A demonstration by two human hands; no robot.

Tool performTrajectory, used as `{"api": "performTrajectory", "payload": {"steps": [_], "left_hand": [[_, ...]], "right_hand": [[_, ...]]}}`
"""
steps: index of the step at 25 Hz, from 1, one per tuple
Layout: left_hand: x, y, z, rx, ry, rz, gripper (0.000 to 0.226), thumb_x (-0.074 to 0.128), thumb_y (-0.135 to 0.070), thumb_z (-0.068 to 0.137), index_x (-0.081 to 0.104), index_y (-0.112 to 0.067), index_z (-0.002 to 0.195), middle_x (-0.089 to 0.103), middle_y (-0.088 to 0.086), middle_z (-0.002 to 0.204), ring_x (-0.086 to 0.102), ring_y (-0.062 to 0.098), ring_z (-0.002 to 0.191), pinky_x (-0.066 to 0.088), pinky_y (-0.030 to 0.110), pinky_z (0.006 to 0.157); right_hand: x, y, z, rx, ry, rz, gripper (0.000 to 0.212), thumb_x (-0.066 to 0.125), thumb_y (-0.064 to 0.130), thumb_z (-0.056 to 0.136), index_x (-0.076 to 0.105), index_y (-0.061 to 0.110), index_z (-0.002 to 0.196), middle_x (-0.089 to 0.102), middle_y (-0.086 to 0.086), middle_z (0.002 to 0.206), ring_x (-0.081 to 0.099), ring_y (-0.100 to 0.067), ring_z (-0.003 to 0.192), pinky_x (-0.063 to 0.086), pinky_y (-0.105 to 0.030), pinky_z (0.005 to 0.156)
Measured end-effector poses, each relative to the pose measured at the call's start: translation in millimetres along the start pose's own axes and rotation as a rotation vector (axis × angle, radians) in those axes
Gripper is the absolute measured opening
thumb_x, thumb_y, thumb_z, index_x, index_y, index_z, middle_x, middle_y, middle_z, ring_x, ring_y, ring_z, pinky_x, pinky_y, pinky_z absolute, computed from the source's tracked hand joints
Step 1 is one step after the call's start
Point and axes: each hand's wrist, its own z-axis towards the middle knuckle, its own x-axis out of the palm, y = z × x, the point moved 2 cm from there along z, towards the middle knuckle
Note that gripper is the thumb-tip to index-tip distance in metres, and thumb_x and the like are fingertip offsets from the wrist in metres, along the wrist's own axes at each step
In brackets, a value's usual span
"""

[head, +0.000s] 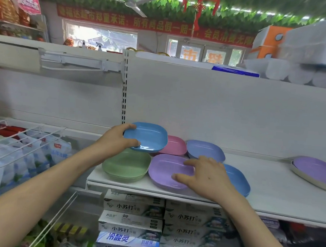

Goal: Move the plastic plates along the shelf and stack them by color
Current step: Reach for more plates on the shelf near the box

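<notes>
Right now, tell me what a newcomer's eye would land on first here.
The left hand grips a blue plate, held above the green stack at the left end of the shelf. The right hand rests on a purple plate beside that stack. A pink plate sits behind.

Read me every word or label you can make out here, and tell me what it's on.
"所有商品假一赔": red banner, ends blurred.
"小苏打": white toothpaste boxes.
"冷酸灵", "抗敏感": blue box.
Too blurred: bag labels, pink sign.
No text on the blue plate in the left hand.
</notes>
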Motion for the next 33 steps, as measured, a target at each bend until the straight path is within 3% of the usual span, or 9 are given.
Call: {"api": "performTrajectory", "payload": {"steps": [5,10,16,20,22,27,31,33], "left_hand": [[50,-34,5,0.070,0.125,0.030,0.065,0.081,-0.035,0.081,0.055,-0.028,0.141,0.057,-0.002,0.130,0.062,0.015,0.105,0.048,0.023,0.078],[120,-83,-3,0.180,0.301,0.145,0.075,0.080,-0.049,0.076,0.052,-0.030,0.143,0.058,-0.006,0.131,0.060,0.014,0.111,0.051,0.032,0.095],[178,-114,-18,0.260,0.486,0.354,0.072,0.073,-0.051,0.083,0.049,-0.025,0.146,0.056,-0.007,0.137,0.055,0.016,0.118,0.046,0.037,0.102],[189,-120,-21,0.284,0.500,0.555,0.069,0.070,-0.059,0.085,0.057,-0.019,0.139,0.059,0.003,0.138,0.052,0.025,0.127,0.044,0.039,0.103],[192,-121,-22,0.286,0.519,0.651,0.071,0.067,-0.066,0.085,0.059,-0.019,0.137,0.059,0.009,0.128,0.049,0.029,0.125,0.044,0.039,0.101],[197,-122,-23,0.282,0.504,0.799,0.076,0.060,-0.080,0.077,0.052,-0.044,0.143,0.045,0.001,0.118,0.040,0.025,0.119,0.042,0.039,0.098],[207,-138,-19,0.302,0.408,0.740,0.066,0.061,-0.078,0.079,0.055,-0.047,0.136,0.046,-0.003,0.115,0.040,0.021,0.120,0.041,0.038,0.093],[216,-149,-14,0.348,0.334,0.628,0.056,0.059,-0.072,0.085,0.058,-0.044,0.132,0.050,-0.005,0.111,0.047,0.020,0.116,0.044,0.038,0.096]], "right_hand": [[-22,-57,-14,0.184,-0.258,0.210,0.048,0.052,0.069,0.088,0.066,0.040,0.125,0.066,0.008,0.123,0.062,-0.019,0.112,0.045,-0.042,0.099],[-41,-126,-38,0.347,-0.396,0.310,0.034,0.054,0.057,0.094,0.068,0.037,0.116,0.065,0.007,0.096,0.058,-0.015,0.091,0.045,-0.037,0.081],[-44,-184,-63,0.462,-0.458,0.354,0.026,0.052,0.059,0.093,0.067,0.039,0.103,0.061,0.008,0.086,0.060,-0.017,0.083,0.042,-0.035,0.071],[-44,-213,-68,0.493,-0.457,0.368,0.024,0.053,0.057,0.092,0.067,0.038,0.099,0.060,0.007,0.082,0.060,-0.016,0.079,0.041,-0.035,0.069],[-43,-226,-69,0.503,-0.447,0.373,0.023,0.053,0.056,0.092,0.067,0.038,0.098,0.061,0.007,0.082,0.060,-0.015,0.079,0.042,-0.035,0.069],[-45,-262,-70,0.519,-0.441,0.405,0.021,0.055,0.051,0.095,0.067,0.035,0.100,0.064,0.007,0.084,0.059,-0.015,0.079,0.043,-0.036,0.071],[-49,-311,-68,0.562,-0.447,0.402,0.023,0.056,0.045,0.096,0.068,0.033,0.111,0.064,0.010,0.092,0.059,-0.024,0.089,0.041,-0.036,0.077],[-50,-341,-69,0.588,-0.465,0.401,0.029,0.054,0.040,0.096,0.064,0.031,0.121,0.067,0.003,0.103,0.058,-0.028,0.096,0.043,-0.038,0.082]]}}
